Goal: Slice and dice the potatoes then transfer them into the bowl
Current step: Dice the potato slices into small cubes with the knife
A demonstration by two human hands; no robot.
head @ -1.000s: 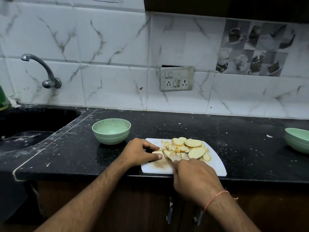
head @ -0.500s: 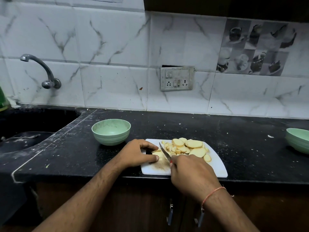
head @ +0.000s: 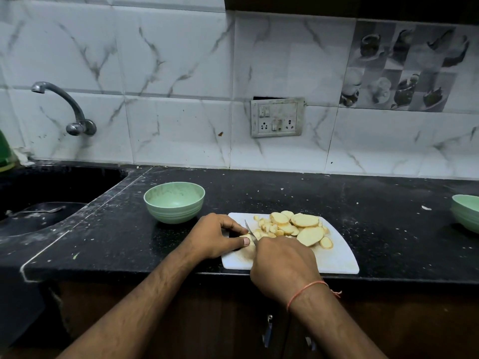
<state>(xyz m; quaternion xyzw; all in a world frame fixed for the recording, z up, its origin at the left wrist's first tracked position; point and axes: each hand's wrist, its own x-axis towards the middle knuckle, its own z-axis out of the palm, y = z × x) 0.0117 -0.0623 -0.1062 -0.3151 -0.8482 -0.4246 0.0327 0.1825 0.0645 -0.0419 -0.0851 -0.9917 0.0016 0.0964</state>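
From the head view I see my left hand [head: 217,235] pinching a potato piece [head: 247,241] between thumb and fingers on the left end of the board [head: 337,257], which lies at the counter's [head: 272,195] front edge. My right hand [head: 283,268] is clenched around the knife [head: 250,233]; the handle is hidden in the fist and the blade comes down against the piece just right of my left fingertips. Slices [head: 305,220] and small dice [head: 268,228] are heaped on the board's far half. A green bowl [head: 174,202] stands on the counter just left of the board, apart from it. Another bowl [head: 466,212] sits at the counter's right edge.
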